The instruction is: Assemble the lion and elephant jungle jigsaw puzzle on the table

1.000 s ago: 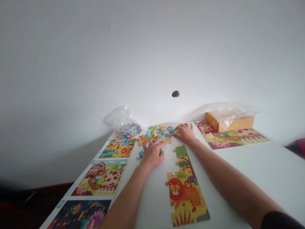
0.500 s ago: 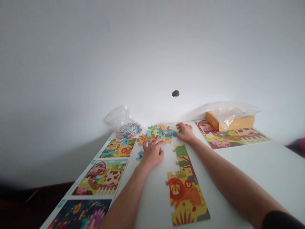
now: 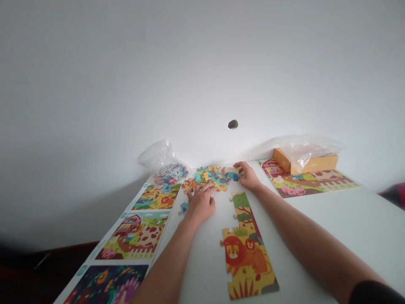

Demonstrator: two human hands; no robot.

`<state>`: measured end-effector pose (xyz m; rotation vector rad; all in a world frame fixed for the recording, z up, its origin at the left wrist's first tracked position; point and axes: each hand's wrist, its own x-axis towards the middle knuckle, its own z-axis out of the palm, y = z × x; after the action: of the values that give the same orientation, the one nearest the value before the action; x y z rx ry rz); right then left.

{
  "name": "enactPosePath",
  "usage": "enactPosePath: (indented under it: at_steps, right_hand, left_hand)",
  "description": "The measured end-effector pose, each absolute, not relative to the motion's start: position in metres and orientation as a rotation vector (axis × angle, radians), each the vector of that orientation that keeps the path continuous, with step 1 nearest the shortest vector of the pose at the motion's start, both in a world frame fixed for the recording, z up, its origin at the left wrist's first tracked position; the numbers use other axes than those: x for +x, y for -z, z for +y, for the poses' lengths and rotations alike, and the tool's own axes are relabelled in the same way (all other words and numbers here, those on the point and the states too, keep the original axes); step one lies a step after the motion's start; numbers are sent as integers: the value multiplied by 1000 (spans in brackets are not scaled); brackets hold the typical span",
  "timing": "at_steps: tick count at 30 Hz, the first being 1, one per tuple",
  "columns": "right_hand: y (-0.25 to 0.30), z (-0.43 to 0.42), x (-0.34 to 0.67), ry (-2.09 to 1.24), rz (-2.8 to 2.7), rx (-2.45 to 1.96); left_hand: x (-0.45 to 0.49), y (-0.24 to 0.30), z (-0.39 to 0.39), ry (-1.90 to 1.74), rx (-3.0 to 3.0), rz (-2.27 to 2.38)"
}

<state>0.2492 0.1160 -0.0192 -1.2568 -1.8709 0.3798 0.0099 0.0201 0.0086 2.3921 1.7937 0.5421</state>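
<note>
My left hand (image 3: 201, 205) lies low over the table with its fingers spread at the near edge of a pile of puzzle pieces (image 3: 209, 173). A loose blue puzzle piece (image 3: 183, 207) pokes out left of that hand. At the pile's right end, my right hand (image 3: 248, 175) has its fingers curved and apart, beside a puzzle piece with a dark blue shape (image 3: 233, 176). Whether the fingertips touch that piece is hard to see. Closer to me lies a joined strip of puzzle (image 3: 249, 249) showing lions and a tree; neither hand is on it.
Picture sheets (image 3: 134, 234) line the table's left edge. A clear bag of pieces (image 3: 171, 172) stands at the back left. On the right, an orange box (image 3: 319, 164) under clear plastic rests on a farm picture (image 3: 297, 188). A white wall (image 3: 202, 84) rises behind.
My right hand has drawn slightly right, uncovering more of the piece with the dark blue shape. My left hand has shifted a little left, its fingers still spread.
</note>
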Motion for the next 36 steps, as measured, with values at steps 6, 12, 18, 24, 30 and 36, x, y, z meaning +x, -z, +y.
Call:
enactPosePath:
  at_steps: [6,12,18,24,30,36]
  right_hand:
    - [20,116,250,-309,-1877,-1257]
    - [21,116,250,-297,-1887,-1281]
    - [23,119,254,-250,-1805,-1322]
    - [23,122,258,-194,-1593,-1543]
    - [23,122,257,-225,-1586,-1619]
    - [22,121,253,-165,-1562,-1774]
  left_hand:
    - [10,-10,20,-564,2400,1788]
    - [12,-21,13,-648,2560,1406]
    - [18,-24,8,-447,2572,1009]
    - [20,-28,4,-376,2532,986]
    - [21,-32,3,-357,2535,958]
    - [23,-30,2,-349,2541,950]
